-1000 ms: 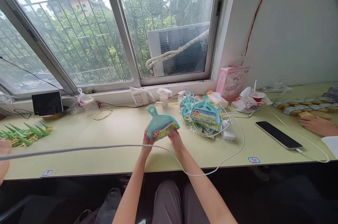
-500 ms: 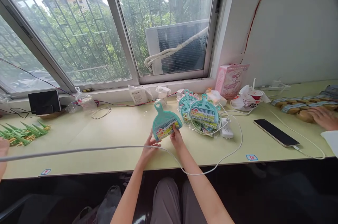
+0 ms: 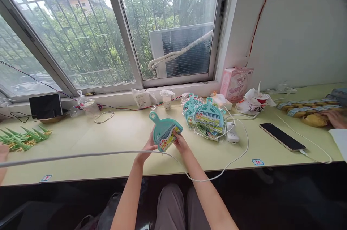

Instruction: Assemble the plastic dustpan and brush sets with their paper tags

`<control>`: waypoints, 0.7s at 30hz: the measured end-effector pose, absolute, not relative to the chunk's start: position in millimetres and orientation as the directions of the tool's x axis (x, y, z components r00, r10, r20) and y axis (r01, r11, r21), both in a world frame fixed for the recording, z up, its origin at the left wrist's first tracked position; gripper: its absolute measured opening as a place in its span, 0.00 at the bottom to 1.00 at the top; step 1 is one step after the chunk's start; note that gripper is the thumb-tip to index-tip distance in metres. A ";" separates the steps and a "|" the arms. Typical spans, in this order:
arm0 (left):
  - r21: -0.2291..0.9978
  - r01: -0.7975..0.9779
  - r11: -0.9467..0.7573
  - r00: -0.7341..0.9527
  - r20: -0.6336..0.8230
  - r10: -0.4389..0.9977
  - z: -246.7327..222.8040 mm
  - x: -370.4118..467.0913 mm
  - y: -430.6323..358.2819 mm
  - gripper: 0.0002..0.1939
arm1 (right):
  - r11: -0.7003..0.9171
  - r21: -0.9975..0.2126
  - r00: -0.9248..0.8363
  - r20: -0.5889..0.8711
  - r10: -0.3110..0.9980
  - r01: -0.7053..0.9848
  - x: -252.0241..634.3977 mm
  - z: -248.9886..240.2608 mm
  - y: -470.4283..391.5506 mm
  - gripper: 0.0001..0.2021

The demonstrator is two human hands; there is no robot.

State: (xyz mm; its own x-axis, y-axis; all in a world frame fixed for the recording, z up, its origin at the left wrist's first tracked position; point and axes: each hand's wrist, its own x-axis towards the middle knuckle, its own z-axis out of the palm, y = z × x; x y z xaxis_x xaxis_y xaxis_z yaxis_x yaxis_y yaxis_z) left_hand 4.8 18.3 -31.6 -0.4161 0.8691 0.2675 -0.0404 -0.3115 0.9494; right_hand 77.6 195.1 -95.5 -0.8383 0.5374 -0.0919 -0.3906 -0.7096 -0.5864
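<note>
Dustpan (image 3: 164, 126) well inside table edge (image 3: 94, 178)

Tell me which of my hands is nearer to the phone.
Right. Your right hand grips the right side of the dustpan, left of the phone; your left hand is at the dustpan's left side, farther away.

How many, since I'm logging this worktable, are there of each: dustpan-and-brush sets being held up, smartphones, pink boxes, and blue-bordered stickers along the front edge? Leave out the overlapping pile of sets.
Held dustpan-and-brush set: 1
Smartphone: 1
Pink box: 1
Blue-bordered stickers: 2
Total: 5
</note>
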 end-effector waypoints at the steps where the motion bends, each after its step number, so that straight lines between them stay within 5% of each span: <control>1: 0.957 -0.042 -0.289 -0.396 0.249 0.884 -32.5 4.6 15.7 0.58 | -0.712 -0.592 -0.845 -0.094 0.526 -0.377 78.2 -95.4 195.8 0.19; 6: 0.915 -0.170 -0.366 -0.373 0.284 0.883 -28.4 -20.5 -8.3 0.66 | -0.724 -0.608 -0.893 -0.053 0.447 -0.327 81.6 -95.2 194.4 0.19; 10: 0.814 -0.092 -0.573 -0.650 0.387 0.654 1.9 -37.7 2.1 0.43 | -0.735 -0.619 -0.921 -0.048 0.386 -0.276 82.2 -94.4 190.3 0.20; 17: 0.886 -0.236 -0.400 -0.449 0.266 0.853 34.8 0.6 66.1 0.41 | -0.685 -0.694 -0.957 0.022 0.289 -0.223 85.1 -88.1 184.0 0.20; 21: 0.929 -0.215 -0.302 -0.416 0.193 0.888 14.8 13.5 77.5 0.31 | -0.657 -0.713 -0.958 0.073 0.278 -0.245 88.5 -85.0 182.8 0.18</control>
